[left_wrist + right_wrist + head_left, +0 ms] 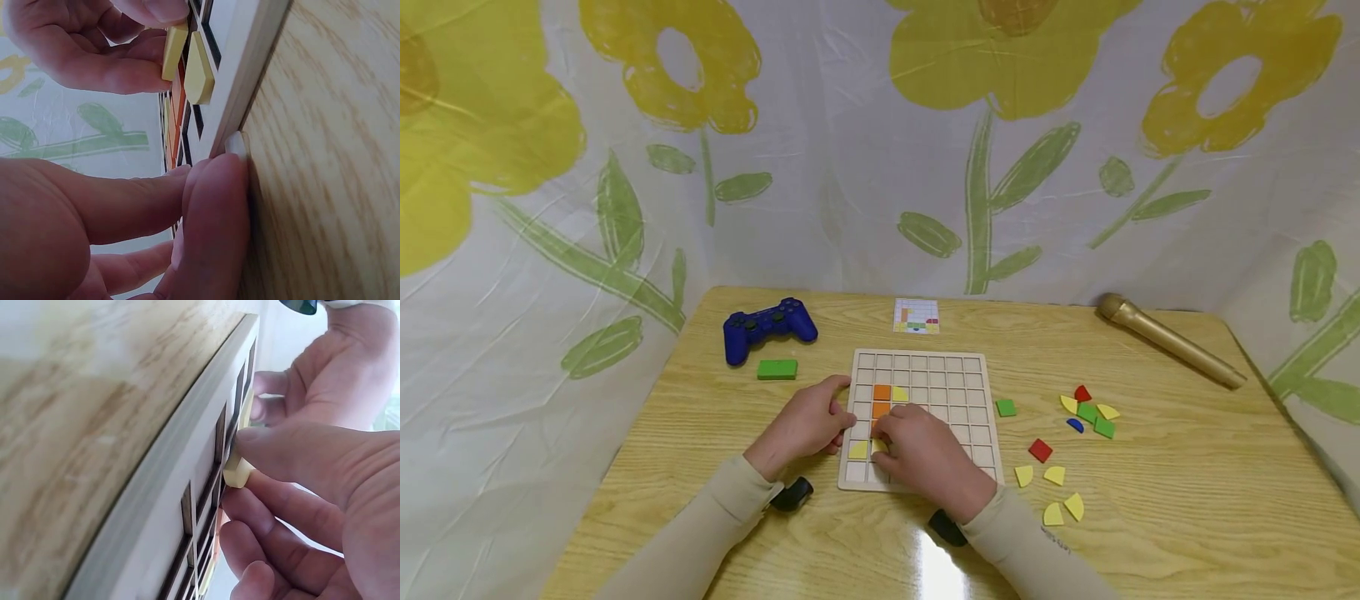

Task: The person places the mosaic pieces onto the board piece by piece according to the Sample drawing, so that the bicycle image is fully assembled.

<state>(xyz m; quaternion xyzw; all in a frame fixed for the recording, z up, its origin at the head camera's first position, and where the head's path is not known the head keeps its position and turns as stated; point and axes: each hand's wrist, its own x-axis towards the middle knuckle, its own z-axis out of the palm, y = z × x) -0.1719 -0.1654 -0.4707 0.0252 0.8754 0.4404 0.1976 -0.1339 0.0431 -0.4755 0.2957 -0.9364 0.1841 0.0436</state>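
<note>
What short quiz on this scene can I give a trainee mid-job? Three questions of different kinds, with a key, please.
1. Which hand pinches a yellow piece at the grid board?
2. True or false: the blue controller and the gold microphone lie on opposite sides of the grid board.
3. What does the left hand hold?
A) the gold microphone
B) the edge of the grid board
C) the blue controller

Key:
1. The right hand.
2. True.
3. B.
</note>
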